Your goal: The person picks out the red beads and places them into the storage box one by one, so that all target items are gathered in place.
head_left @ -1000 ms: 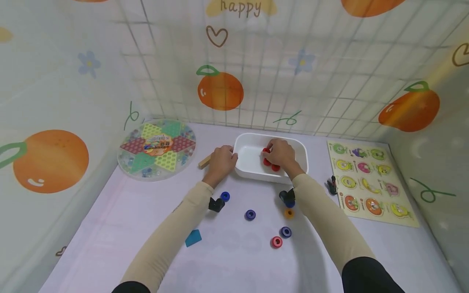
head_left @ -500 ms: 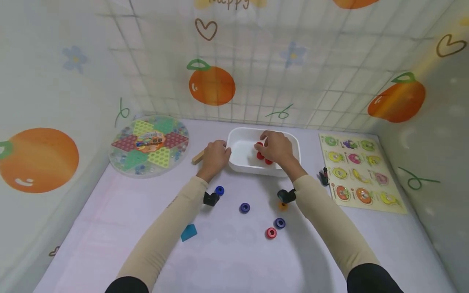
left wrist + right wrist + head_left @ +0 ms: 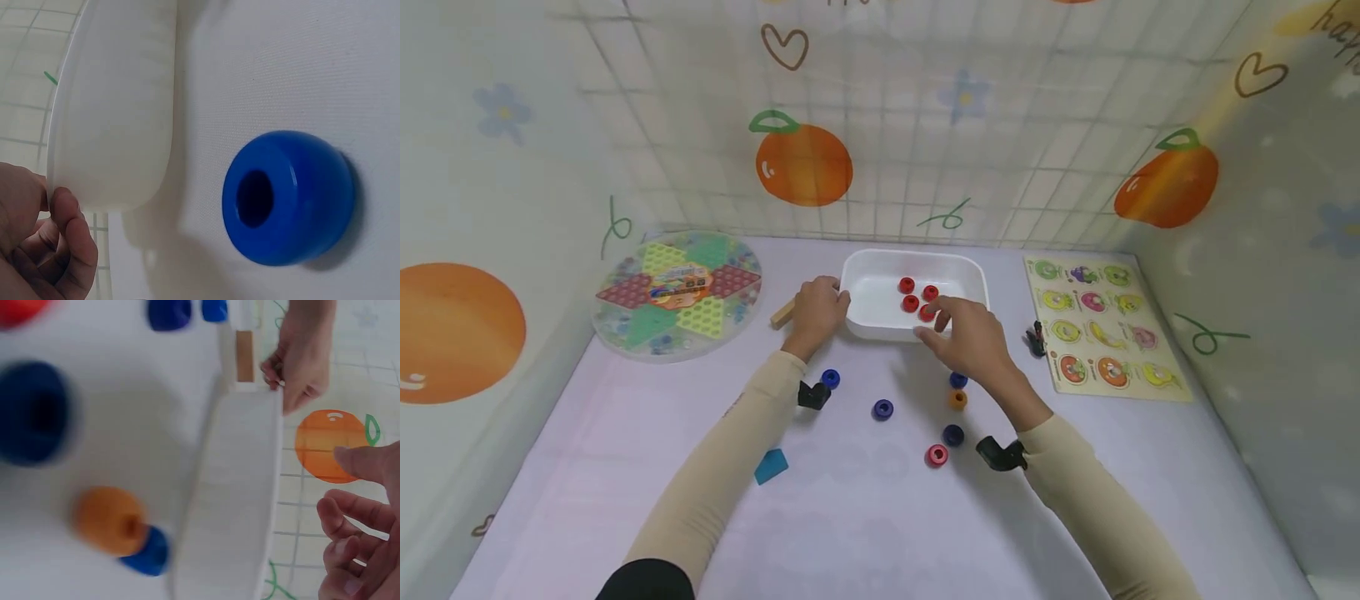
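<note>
A white tub (image 3: 871, 321) stands at the middle back of the table with several red beads (image 3: 911, 303) inside. My left hand (image 3: 829, 300) grips the tub's left rim, its fingers (image 3: 65, 240) curled at the tub wall (image 3: 112, 106). My right hand (image 3: 942, 325) hovers just in front of the tub's near rim, fingers relaxed and holding nothing; its fingers (image 3: 353, 519) show beside the tub (image 3: 234, 500). Loose beads lie below it: blue (image 3: 958, 380), orange (image 3: 957, 399), dark blue (image 3: 953, 434) and red (image 3: 937, 455).
More blue beads (image 3: 830, 378) (image 3: 883, 408) (image 3: 287, 197) lie near my left forearm, and a teal block (image 3: 771, 466) sits nearer me. A wooden block (image 3: 782, 313) lies left of the tub, a round game board (image 3: 677, 292) far left, a fruit puzzle board (image 3: 1101, 333) right.
My right hand has drawn back out of the tub toward me, leaving the red beads inside. The left hand stays on the rim. The view has shifted.
</note>
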A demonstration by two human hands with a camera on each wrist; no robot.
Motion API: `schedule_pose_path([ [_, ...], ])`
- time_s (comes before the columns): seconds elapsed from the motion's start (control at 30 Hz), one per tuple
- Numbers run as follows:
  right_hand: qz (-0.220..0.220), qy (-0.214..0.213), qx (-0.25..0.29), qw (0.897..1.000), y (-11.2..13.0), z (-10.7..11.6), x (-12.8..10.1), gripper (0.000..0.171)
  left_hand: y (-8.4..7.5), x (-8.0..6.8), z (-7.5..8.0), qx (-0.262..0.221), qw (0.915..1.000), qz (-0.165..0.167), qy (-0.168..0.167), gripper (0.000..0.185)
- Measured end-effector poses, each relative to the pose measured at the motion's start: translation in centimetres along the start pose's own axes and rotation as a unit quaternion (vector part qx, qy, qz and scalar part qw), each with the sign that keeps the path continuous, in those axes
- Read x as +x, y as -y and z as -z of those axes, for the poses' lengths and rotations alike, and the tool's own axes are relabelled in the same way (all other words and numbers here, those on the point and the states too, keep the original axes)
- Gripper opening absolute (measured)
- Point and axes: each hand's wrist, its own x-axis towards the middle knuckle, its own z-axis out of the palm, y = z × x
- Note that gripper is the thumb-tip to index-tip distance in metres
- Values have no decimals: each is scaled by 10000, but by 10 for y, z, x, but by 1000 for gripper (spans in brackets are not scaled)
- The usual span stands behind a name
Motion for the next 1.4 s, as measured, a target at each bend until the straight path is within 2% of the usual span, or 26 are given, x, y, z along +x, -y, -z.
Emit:
schedule_pose_path([
  [0.27,-206,417,131,9988,-23,-24,-67,33,3,1,-1,16,10000,-27,40,33],
  [0.53,-383,365,226,9983,-34,-41,-112,30,4,3,-2,43,9999,-20,133,33],
  [0.77,-484,400,242,9977,-33,-37,-126,32,3,5,1,-15,9997,-227,-25,32],
  [0.97,-490,529,368,9967,-32,-37,-135,31,2,6,1,-66,9999,-116,73,32],
  [1.2,-232,383,564,9974,-26,-48,-145,29,0,6,3,-106,9998,34,145,34],
  [1.4,-165,436,394,9981,-24,-58,-151,32,-1,5,4,-158,9996,57,222,36],
])
